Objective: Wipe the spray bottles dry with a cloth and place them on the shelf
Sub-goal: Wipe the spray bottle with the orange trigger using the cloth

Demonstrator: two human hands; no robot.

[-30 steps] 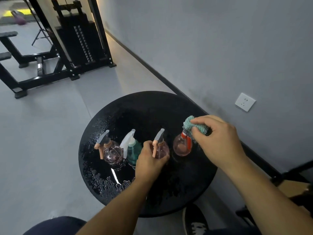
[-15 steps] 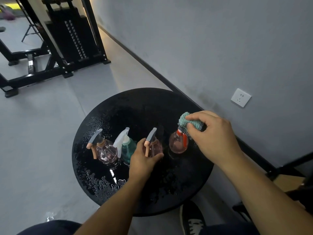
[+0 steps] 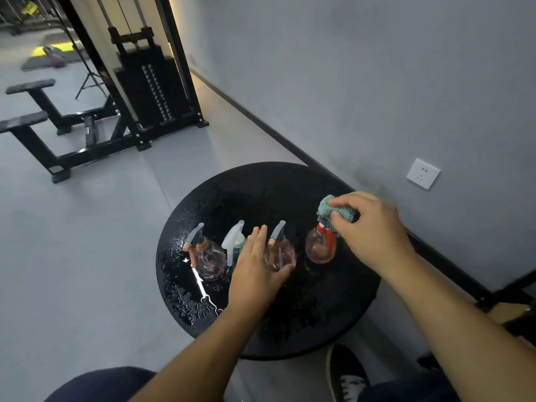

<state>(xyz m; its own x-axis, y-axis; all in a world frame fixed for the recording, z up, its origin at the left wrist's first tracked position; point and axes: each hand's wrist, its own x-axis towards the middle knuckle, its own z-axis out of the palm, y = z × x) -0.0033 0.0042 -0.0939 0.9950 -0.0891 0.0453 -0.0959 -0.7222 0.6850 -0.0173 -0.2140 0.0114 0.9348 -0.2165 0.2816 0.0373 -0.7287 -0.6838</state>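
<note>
I have four spray bottles standing upright in a row across the wet round black desk (image 3: 290, 181), and nothing is on a shelf yet; no shelf shows from the head camera. My right hand (image 3: 374, 236) pinches a bunched teal cloth (image 3: 333, 208) and presses it onto the nozzle head of the red-collared pink bottle (image 3: 320, 248), the rightmost of the row, so I judge the wipe is on that one and only at its top. My left hand (image 3: 255, 271) is spread, fingers straight, the thumb curving under the second pink bottle (image 3: 281, 253) just left of the one being wiped; whether the palm actually touches its glass I cannot tell. Behind those fingers stands the teal bottle with the white trigger (image 3: 236, 245), and furthest left the pink bottle with the grey trigger (image 3: 207, 256).

What the next move turns on: the bottle under the cloth stands with its long axis vertical, directly below my right hand and to the right of my left, with one bottle between. The right hand is plainly nearer. To dry the round belly I would want the left hand to cross over and steady it, since the desk is beaded with water and the bottle looks likely to slide
</note>
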